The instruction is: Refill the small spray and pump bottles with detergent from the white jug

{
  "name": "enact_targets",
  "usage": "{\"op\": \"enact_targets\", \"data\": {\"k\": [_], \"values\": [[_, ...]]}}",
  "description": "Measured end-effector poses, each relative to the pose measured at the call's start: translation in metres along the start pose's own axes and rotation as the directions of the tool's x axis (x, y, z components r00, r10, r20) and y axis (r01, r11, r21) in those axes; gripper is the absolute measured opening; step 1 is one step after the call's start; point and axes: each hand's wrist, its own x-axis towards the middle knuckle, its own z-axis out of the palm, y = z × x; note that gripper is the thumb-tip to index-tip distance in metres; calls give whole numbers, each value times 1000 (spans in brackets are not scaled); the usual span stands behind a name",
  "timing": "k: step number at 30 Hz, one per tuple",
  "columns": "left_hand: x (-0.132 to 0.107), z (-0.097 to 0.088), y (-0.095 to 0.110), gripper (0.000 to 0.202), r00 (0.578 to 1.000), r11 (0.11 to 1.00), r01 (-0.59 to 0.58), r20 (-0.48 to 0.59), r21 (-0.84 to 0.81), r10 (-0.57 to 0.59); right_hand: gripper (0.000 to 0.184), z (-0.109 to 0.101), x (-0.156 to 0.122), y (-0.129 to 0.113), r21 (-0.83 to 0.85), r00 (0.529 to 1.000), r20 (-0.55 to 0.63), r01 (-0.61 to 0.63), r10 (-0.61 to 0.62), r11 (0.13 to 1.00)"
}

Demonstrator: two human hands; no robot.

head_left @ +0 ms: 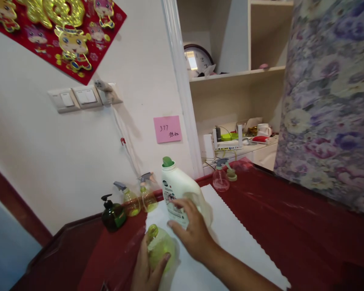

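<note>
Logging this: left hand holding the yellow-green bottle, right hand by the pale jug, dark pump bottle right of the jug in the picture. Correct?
No: the head view shows the dark pump bottle left of the pale jug. The left hand does hold the yellow-green bottle, and the right hand is by the jug.

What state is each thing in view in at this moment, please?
Small bottle: held, no spray head on it
Left hand: closed around the small bottle
Large pale bottle: upright, green spout showing
Right hand: open, by the large pale bottle; contact unclear
Two yellowish spray bottles: upright, heads on
Dark pump bottle: upright, pump on
Pink spray bottle: upright, head on
White sheet: spread out
Plug: in its socket
</note>
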Motion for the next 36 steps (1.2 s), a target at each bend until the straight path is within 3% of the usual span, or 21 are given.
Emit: {"op": "enact_targets", "data": {"k": [3,5,9,13,15,19,22,25,29,32,36], "values": [[-1,-3,-1,84,999,999,-43,26,21,42,68,25,-27,3,29,972,225,-82,73,996],[-3,-4,-1,82,996,994,-94,-1,54,94,72,36,-40,10,43,940,320,-140,119,989],[-11,-12,11,88,988,974,-154,46,165,148,68,44,-53,25,76,906,393,-200,155,977],[-21,-52,39,105,972,942,-214,152,258,179,64,48,-61,37,100,894,419,-217,157,971],[-28,-81,55,82,973,921,-214,157,324,170,64,51,-65,43,73,891,424,-214,164,974],[-52,-133,77,28,998,858,-58,62,511,31,62,56,-71,52,8,887,426,-200,177,980],[-69,-152,75,26,994,779,7,78,626,-72,61,56,-72,53,-14,885,427,-198,185,980],[-71,-155,65,37,982,662,39,94,749,-164,61,54,-72,52,-31,880,433,-203,196,979],[-56,-146,48,54,936,486,56,124,872,-330,63,53,-71,50,-26,880,435,-198,190,980],[-47,-140,38,57,924,471,56,133,880,-359,63,53,-72,50,-27,881,436,-191,183,981],[-45,-144,35,37,932,466,68,110,882,-345,63,54,-71,47,-29,886,428,-183,178,983]]}}
